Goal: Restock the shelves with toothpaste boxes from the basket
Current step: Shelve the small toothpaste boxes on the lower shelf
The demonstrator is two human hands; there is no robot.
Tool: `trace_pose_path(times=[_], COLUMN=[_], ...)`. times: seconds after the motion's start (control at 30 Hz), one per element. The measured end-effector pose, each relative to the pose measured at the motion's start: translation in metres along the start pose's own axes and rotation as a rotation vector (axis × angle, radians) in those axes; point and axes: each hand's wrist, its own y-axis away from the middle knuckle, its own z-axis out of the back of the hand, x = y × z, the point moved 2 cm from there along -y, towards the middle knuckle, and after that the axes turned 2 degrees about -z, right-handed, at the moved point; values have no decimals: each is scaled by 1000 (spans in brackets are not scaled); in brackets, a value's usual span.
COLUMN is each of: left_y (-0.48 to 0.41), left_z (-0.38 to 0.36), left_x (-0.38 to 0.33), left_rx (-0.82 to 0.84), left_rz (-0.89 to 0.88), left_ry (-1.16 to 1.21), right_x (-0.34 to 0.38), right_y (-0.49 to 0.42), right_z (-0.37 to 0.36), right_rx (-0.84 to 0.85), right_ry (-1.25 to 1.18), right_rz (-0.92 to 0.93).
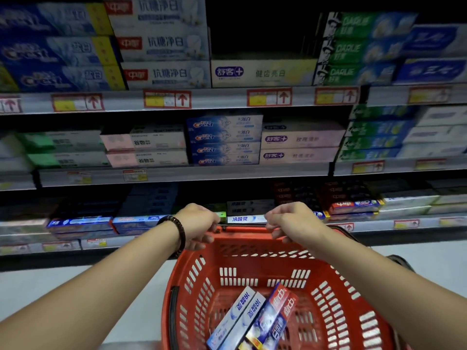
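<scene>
A red plastic basket (192,286) stands low in the middle of the view. In its bottom lie two white-and-blue toothpaste boxes (237,317) and red-and-blue toothpaste boxes (276,314), tilted side by side. My left hand (199,226), a dark bead bracelet on its wrist, grips the basket's far rim with curled fingers. My right hand (290,221) grips the same rim a little to the right. Behind the hands, the lowest shelf (379,226) holds similar white-blue and red boxes.
Three shelf levels full of stacked toothpaste boxes fill the view ahead. The top shelf has a dark gap (260,34) above a single cream box (262,73). Price labels line the shelf edges. Pale floor (75,281) lies to the left of the basket.
</scene>
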Motion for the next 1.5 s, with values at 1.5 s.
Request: trace_pose_path(times=[1.5], left_y=[49], left_z=[-139], left_x=[59], left_rx=[178], left_rz=[-280], left_ry=[-688], right_x=[-117], right_y=[113], right_z=[41], right_rx=[111], right_ry=[-38], right_rz=[-206])
